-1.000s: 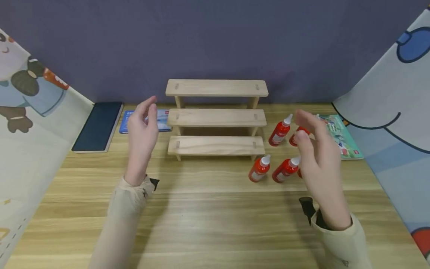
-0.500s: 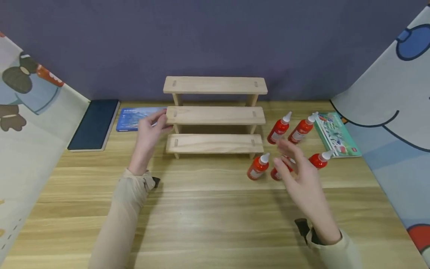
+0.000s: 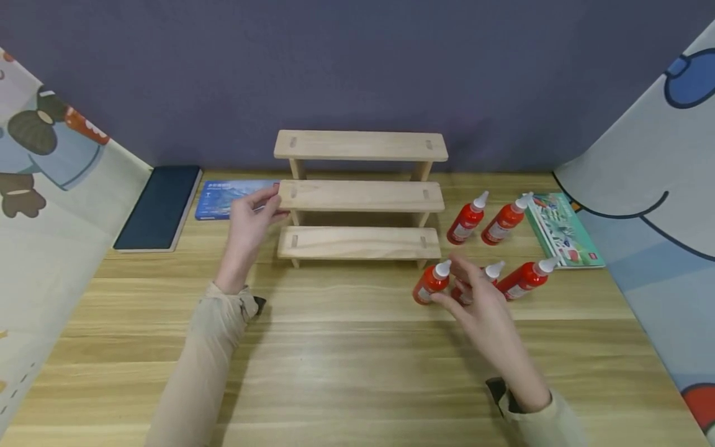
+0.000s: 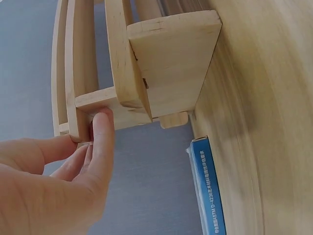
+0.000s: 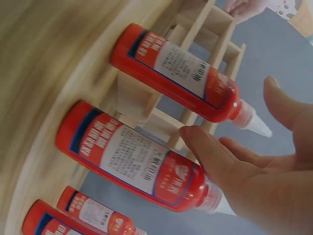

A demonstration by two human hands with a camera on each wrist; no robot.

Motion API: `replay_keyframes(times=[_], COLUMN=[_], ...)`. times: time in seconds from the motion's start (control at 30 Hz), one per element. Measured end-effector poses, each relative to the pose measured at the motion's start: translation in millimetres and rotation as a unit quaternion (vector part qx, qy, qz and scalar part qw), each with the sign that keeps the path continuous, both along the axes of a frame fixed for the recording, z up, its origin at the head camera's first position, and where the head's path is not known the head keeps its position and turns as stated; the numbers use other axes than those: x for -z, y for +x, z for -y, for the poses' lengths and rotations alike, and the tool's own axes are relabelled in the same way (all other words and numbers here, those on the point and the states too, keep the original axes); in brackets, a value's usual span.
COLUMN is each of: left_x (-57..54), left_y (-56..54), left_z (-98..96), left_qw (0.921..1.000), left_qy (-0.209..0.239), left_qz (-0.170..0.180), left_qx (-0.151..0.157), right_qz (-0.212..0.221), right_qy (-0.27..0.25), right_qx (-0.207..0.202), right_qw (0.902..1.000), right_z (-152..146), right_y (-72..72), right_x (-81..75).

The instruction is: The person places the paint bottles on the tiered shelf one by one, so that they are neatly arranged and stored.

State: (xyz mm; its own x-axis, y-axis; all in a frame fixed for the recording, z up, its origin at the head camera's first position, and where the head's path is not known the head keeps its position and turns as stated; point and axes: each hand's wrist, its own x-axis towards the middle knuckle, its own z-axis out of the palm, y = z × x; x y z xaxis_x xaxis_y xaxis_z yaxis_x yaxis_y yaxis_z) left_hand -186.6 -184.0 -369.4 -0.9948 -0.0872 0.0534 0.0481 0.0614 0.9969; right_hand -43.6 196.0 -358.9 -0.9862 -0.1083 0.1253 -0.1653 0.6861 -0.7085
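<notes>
A three-step wooden display stand (image 3: 360, 195) stands against the back wall. My left hand (image 3: 250, 226) pinches the left end of its middle board (image 4: 73, 98), thumb on one side and fingers on the other in the left wrist view. To the stand's right are several red squeeze bottles with white nozzle caps. My right hand (image 3: 485, 313) reaches over the front-left bottle (image 3: 430, 285). Thumb and fingers are spread about that bottle's top, apart from it in the right wrist view. The bottle beside it (image 5: 132, 156) lies behind my fingers, partly hidden in the head view.
Two more bottles, one red bottle (image 3: 466, 220) and another red bottle (image 3: 503, 222), stand behind. A green book (image 3: 564, 230) lies at the right. On the left are a blue box (image 3: 220, 198) and a dark notebook (image 3: 159, 208). Printed panels flank the wooden table (image 3: 335, 372).
My left hand has moved right and down onto the stand's middle board and taken hold of it. My right hand has moved left and down to the front-left bottle.
</notes>
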Motion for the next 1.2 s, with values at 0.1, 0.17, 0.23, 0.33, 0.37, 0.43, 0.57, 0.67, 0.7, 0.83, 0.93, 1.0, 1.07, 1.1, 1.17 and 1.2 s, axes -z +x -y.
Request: replay_keyframes(times=[0.1,0.17,0.23,0.33,0.37,0.43,0.57,0.67,0.7,0.83,0.93,1.0,1.07,1.1,1.17,1.2], left_x=[0.1,0.4,0.5,0.9,1.0,1.1,0.9,0.6,0.6,0.6,1.3,1.6,1.9,2.0,2.0,2.1], left_y=[0.8,0.7,0.7,0.8,0.9,0.9,0.6,0.1,-0.2,-1.6,-2.1,-1.8,-1.5,-1.2,-0.6,-0.5], left_z=[0.3,0.4,0.0,-0.5,-0.7,-0.9,-1.5,-2.0,-2.0,-2.7,-2.5,-2.2,-1.9,-1.9,-1.8,-1.7], left_qw=[1.0,1.0,1.0,1.0,1.0,0.9999,0.9998,0.9997,0.9997,0.9995,0.9993,0.9991,0.999,0.999,0.9989,0.9989], left_qy=[0.0,0.001,-0.002,-0.006,-0.007,-0.008,-0.013,-0.018,-0.019,-0.023,-0.028,-0.031,-0.032,-0.032,-0.033,-0.033], left_qz=[-0.003,-0.002,-0.003,-0.006,-0.007,-0.009,-0.013,-0.015,-0.016,-0.018,-0.021,-0.024,-0.026,-0.027,-0.03,-0.031], left_qx=[0.0,0.0,-0.001,-0.001,-0.001,0.0,-0.002,-0.004,-0.005,-0.009,-0.015,-0.016,-0.016,-0.015,-0.014,-0.014], right_qz=[-0.001,-0.01,-0.025,-0.037,-0.036,-0.03,-0.01,-0.005,-0.005,-0.004,-0.002,-0.002,-0.002,-0.002,-0.002,-0.003], right_qy=[0.006,0.009,0.015,0.017,0.017,0.016,0.019,0.022,0.021,0.022,0.023,0.022,0.022,0.022,0.022,0.022], right_qx=[-0.004,-0.007,-0.011,-0.013,-0.012,-0.009,0.001,0.009,0.01,0.014,0.014,0.013,0.012,0.012,0.013,0.013], right_qw=[1.0,0.9999,0.9995,0.9991,0.9991,0.9994,0.9998,0.9997,0.9997,0.9997,0.9996,0.9997,0.9997,0.9997,0.9997,0.9997], right_z=[1,2,2,4,4,5,6,7,7,8,9,9,9,9,8,8], right_y=[-2.0,-3.3,-4.7,-5.9,-6.5,-7.1,-8.5,-9.3,-9.6,-10.6,-11.6,-12.1,-12.2,-12.2,-12.0,-11.9], right_x=[3.1,5.7,9.2,13.4,14.5,15.9,18.0,19.2,19.7,20.8,21.7,22.2,22.5,22.5,22.4,22.3])
